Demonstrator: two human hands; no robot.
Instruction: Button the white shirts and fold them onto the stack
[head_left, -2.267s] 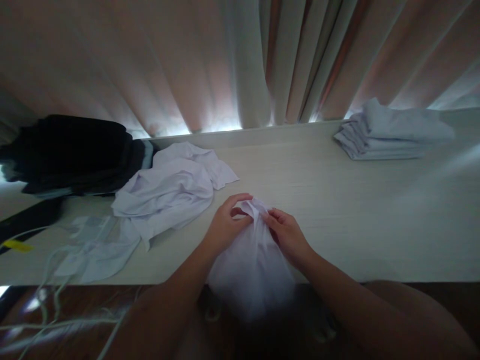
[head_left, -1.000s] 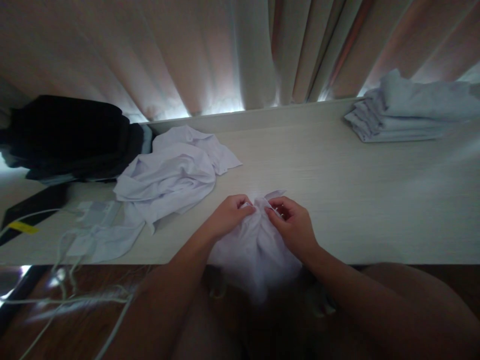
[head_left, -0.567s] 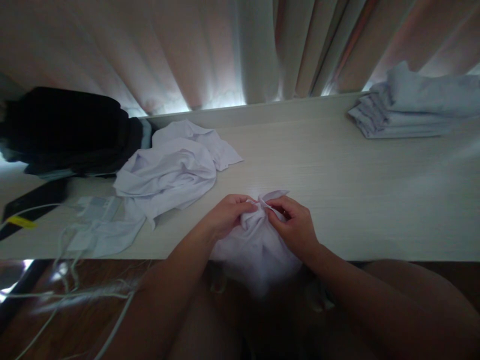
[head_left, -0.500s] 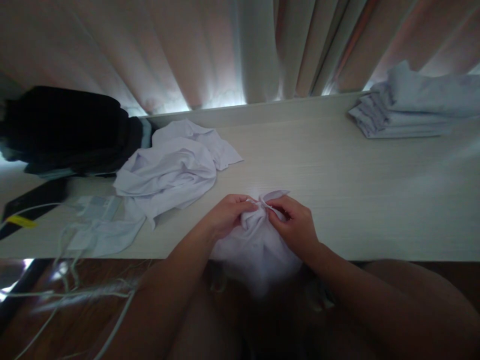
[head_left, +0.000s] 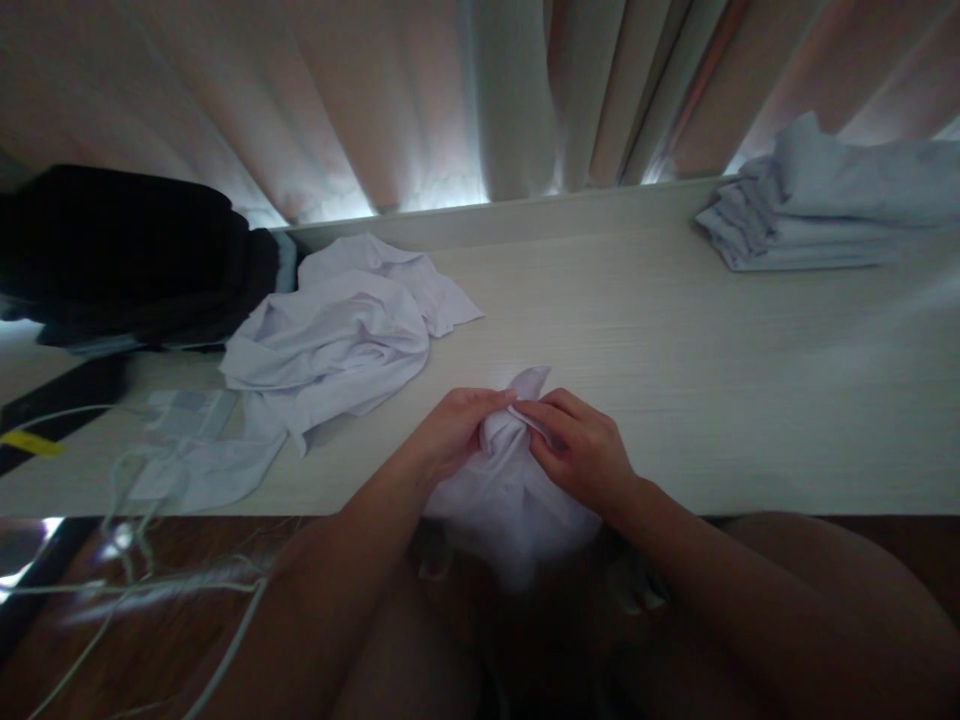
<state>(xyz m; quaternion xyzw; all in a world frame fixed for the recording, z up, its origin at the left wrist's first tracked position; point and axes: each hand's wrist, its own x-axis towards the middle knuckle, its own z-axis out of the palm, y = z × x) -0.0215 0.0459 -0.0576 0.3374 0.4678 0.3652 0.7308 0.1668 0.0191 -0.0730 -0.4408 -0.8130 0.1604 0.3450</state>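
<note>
A bunched white shirt [head_left: 517, 510] hangs over the table's front edge, its lower part blurred above my lap. My left hand [head_left: 469, 425] pinches it from the left, thumb on top near a gathered fold. From the right, my right hand [head_left: 581, 440] grips the same fold between thumb and fingers, and the two hands nearly meet. A pointed flap of the cloth, like a collar tip, sticks up between them. Whatever lies under the fingertips is hidden.
Another white shirt [head_left: 337, 345] lies crumpled left of centre. Behind it stands a stack of dark clothes [head_left: 135, 260]. Folded pale garments [head_left: 832, 220] are piled at the back right. White cables [head_left: 135, 585] dangle at the lower left. A curtain [head_left: 405, 100] hangs behind the table [head_left: 712, 390].
My right fingers have shifted slightly left, closer to my left thumb. The cloth's pointed flap has turned more upright. Both hands keep hold of the shirt.
</note>
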